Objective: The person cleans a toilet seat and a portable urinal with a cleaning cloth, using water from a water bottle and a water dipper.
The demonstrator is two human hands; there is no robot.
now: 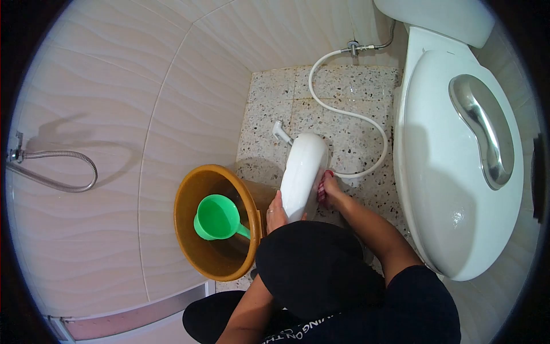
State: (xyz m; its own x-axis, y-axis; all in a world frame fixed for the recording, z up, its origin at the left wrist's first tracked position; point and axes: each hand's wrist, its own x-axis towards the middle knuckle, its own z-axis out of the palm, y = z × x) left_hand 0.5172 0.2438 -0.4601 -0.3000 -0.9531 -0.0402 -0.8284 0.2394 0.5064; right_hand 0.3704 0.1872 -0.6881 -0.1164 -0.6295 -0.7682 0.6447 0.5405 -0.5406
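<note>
Both hands hold one white bottle over the speckled floor. The left hand presses its fingers against the bottle's lower left side; the right hand curls its fingers around the right side. Left of the fingers stands one brown bucket with one green scoop inside. One white toilet sits right of them, one white hose beyond.

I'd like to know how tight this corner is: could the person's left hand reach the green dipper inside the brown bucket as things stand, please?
Probably yes. The left hand rests on the white container right beside the brown bucket, whose open top leaves the green dipper uncovered.
</note>
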